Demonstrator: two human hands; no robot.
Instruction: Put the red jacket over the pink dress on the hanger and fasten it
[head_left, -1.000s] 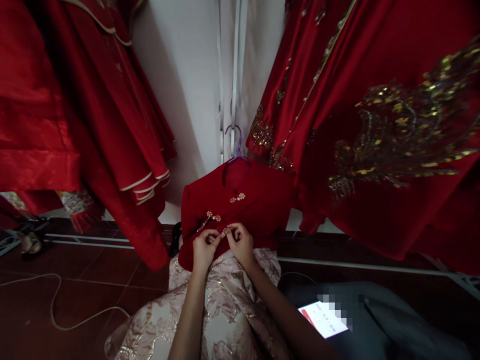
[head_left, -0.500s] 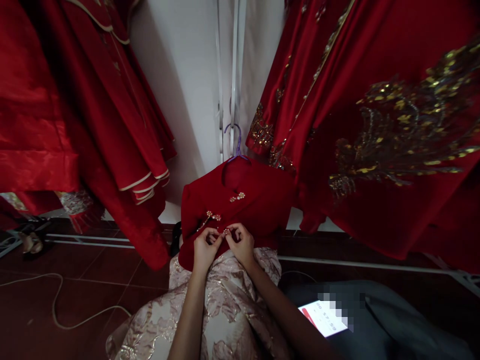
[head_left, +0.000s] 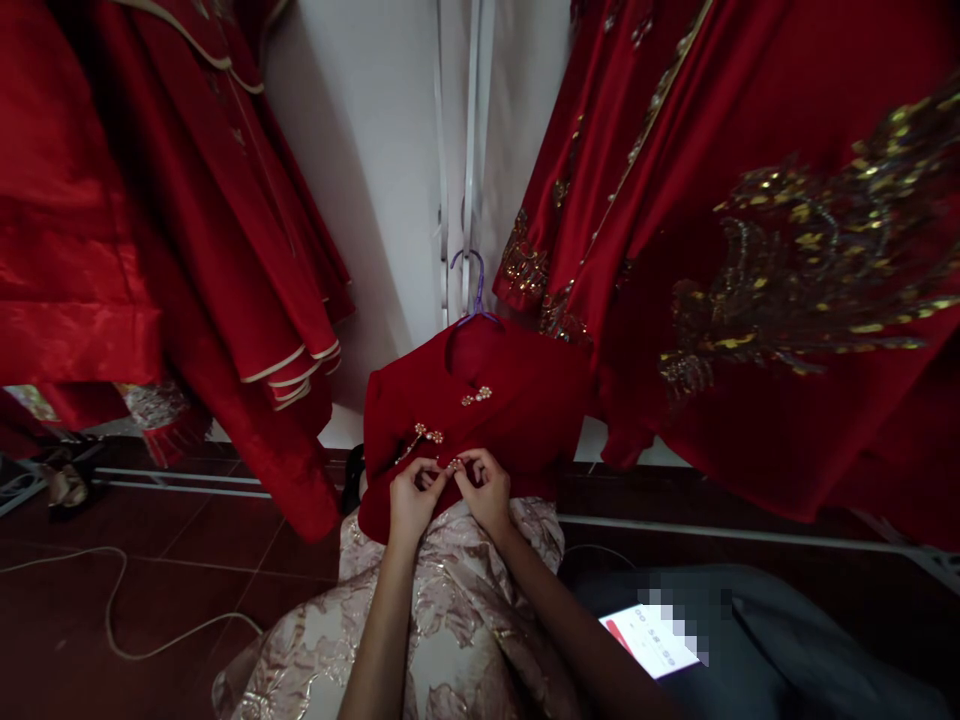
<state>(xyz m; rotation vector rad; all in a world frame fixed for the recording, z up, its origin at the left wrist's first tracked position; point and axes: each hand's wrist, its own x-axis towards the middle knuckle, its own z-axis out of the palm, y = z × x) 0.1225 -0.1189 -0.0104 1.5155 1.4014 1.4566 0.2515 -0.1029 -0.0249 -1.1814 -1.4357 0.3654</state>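
- The red garment point(head_left: 532, 400) is in the middle, spread on a purple hanger point(head_left: 478, 300), and its lower part reaches over the person's lap.
- Near its lower front there is a small beaded ornament point(head_left: 454, 465), partly covered by fingertips.
- The left hand point(head_left: 411, 502) pinches the garment with thumb and forefinger, at the left edge of this ornament.
- The right hand point(head_left: 486, 492) pinches at the same ornament, and its fingertips almost meet those of the left; whether they touch, I cannot tell.
- Above the hands, two flower-shaped ornaments are on the front, one upper point(head_left: 476, 396) and one lower point(head_left: 427, 434).
- Under the forearms lies a pale, shiny patterned fabric point(head_left: 442, 610).
- To the right, a lit phone point(head_left: 649, 640) rests on dark cloth point(head_left: 757, 620).
- More red clothes hang at left point(head_left: 217, 220) and right point(head_left: 720, 430), before a white wall point(head_left: 367, 150).
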